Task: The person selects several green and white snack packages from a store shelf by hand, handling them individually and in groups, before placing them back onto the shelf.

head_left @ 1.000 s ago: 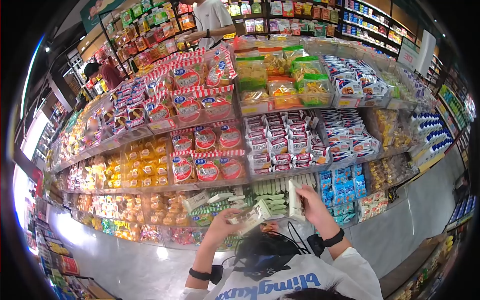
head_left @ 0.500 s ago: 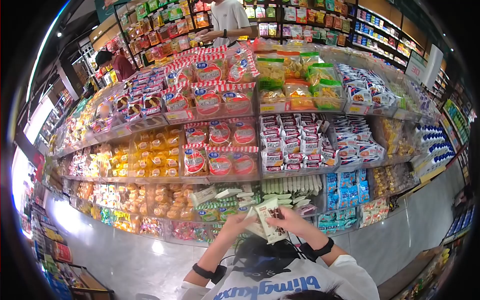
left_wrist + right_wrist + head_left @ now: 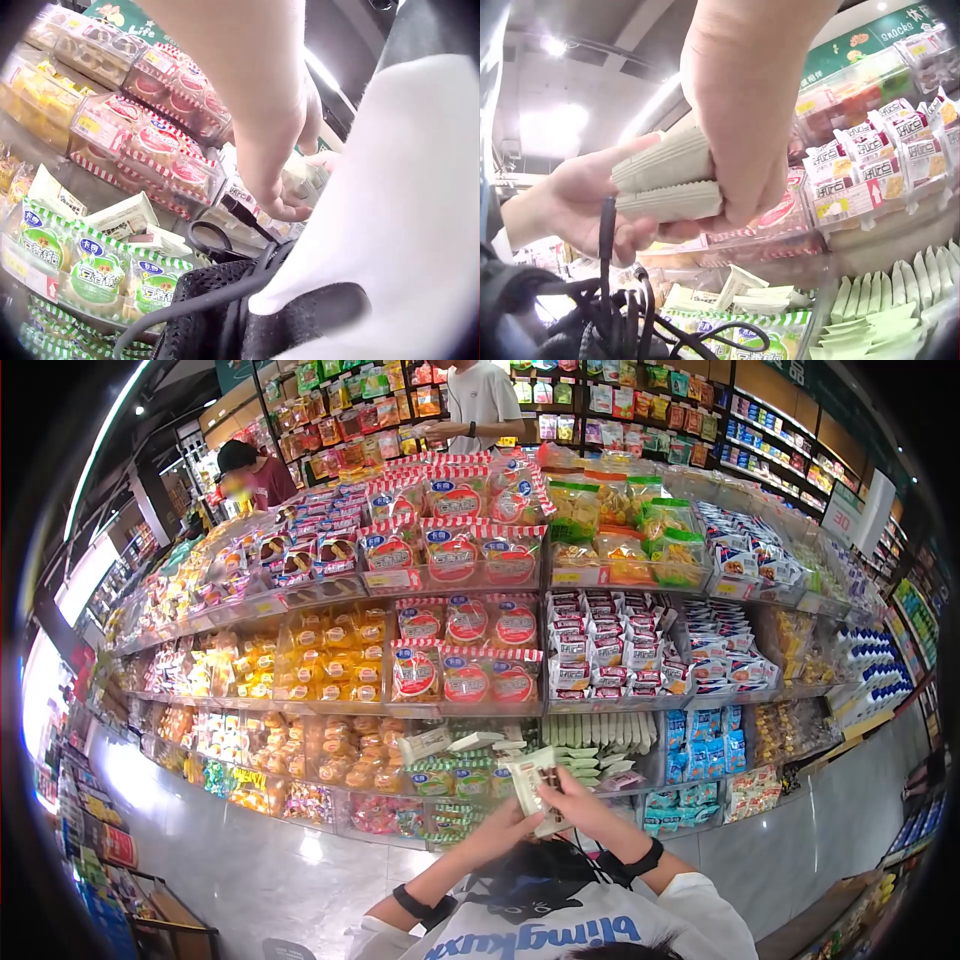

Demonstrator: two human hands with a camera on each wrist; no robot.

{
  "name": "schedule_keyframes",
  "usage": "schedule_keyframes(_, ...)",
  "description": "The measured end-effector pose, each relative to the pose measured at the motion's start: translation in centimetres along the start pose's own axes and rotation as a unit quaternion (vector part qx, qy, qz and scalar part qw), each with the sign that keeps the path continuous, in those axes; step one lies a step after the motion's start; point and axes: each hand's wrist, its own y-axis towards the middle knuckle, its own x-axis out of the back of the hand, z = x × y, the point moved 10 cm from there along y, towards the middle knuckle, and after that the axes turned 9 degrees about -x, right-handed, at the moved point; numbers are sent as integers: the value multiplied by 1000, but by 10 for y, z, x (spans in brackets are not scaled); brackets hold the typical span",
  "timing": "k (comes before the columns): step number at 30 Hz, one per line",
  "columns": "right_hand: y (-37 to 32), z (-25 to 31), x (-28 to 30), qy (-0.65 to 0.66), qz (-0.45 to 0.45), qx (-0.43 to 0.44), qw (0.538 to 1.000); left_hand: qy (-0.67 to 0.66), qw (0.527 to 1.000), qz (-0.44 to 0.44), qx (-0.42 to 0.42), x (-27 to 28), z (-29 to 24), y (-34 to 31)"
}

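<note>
Just below mid-frame, two pale packets (image 3: 527, 784), long axis running pretty steeply up-frame, are gripped by the right hand (image 3: 582, 804) at right, left hand (image 3: 506, 830) lower left.

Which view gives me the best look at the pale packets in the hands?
The right wrist view: the pale packets show large, two crimped ends stacked. The head view shows a printed face, but small; the left wrist view shows only part, past the left hand.
</note>
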Motion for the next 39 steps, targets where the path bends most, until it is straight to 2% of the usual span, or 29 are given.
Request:
schedule_keyframes(2,1,2,-14,-67,-11,30,997,63,998,-4,-8,10,7,-2)
schedule_keyframes(3,5,3,-18,-84,-13,56,995,29,999,-22,-22,18,9,-1)
schedule_keyframes(6,10,-12,-22,-75,9,-31,997,-165,979,-118,26,52,15,-13)
schedule_keyframes(7,7,-12,-20,-69,2,-49,996,-177,968,-176,26,70,11,-17)
schedule_keyframes(10,10,-16,-12,-130,10,3,992,-129,971,-195,41,141,51,-7)
schedule_keyframes(13,4,-37,2,-121,16,-72,990,-52,970,-221,86,186,73,-7)
schedule_keyframes(16,-3,-49,23,-135,-11,-38,990,52,946,-286,143,212,70,-15)
schedule_keyframes(21,-26,-67,61,-85,-72,-37,993,87,950,-298,34,264,104,28)
schedule_keyframes(23,-38,-65,76,-135,-117,-49,983,236,920,-310,-32,280,98,42)
schedule_keyframes(24,-41,-70,82,-108,-124,-61,985,308,896,-313,-68,284,96,47)
schedule_keyframes(25,-45,-76,89,-82,-129,-72,986,356,861,-358,-66,286,91,45)
schedule_keyframes(28,-55,-82,109,-65,-167,-71,981,315,852,-410,-85,270,82,44)
schedule_keyframes(29,-57,-81,115,-79,-173,-77,979,309,860,-398,-78,257,78,43)
schedule_keyframes(32,-53,-97,144,-142,-201,-66,967,461,814,-340,-90,247,97,41)
schedule_keyframes(33,-47,-107,157,-166,-212,-57,961,433,826,-336,-132,229,90,34)
schedule_keyframes(36,-27,-129,195,-212,-244,-60,944,431,866,-235,-94,182,75,25)
schedule_keyframes(39,-19,-109,216,-302,-302,-21,904,379,910,-164,-25,154,91,16)
